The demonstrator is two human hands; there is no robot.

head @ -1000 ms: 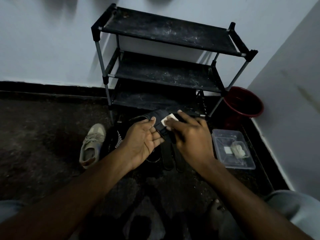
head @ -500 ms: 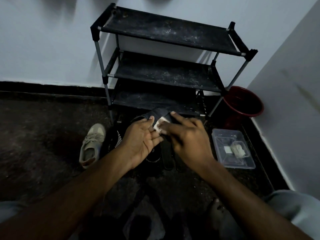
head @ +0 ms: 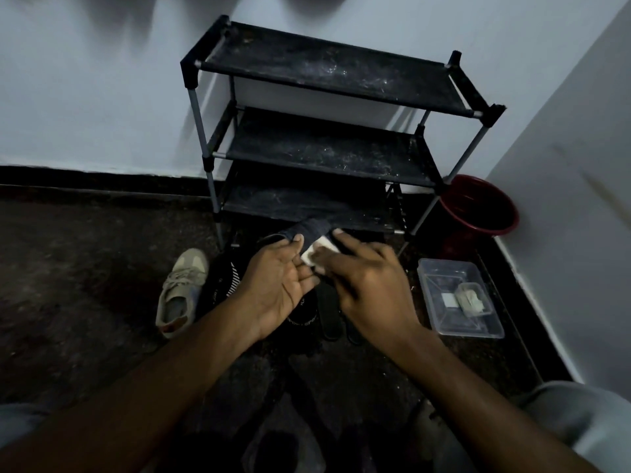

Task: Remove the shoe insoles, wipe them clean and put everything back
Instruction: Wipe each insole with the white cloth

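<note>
Insole (head: 309, 230) mostly hidden beneath wipe (head: 319, 250) and hands (head: 280, 285) (head: 370, 288)

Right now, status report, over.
Left hand holds insole. Right hand holds wipe against it. Nothing in the way.

The rack (head: 327, 73) is black with white specks. The bucket (head: 478, 213) is dark red. There is a tan shoe (head: 182, 291) and a black shoe (head: 225, 285) with white stripes. The wipe (head: 317, 252) is white. The insole (head: 312, 230) is dark grey. The wall (head: 85, 97) is pale blue.
</note>
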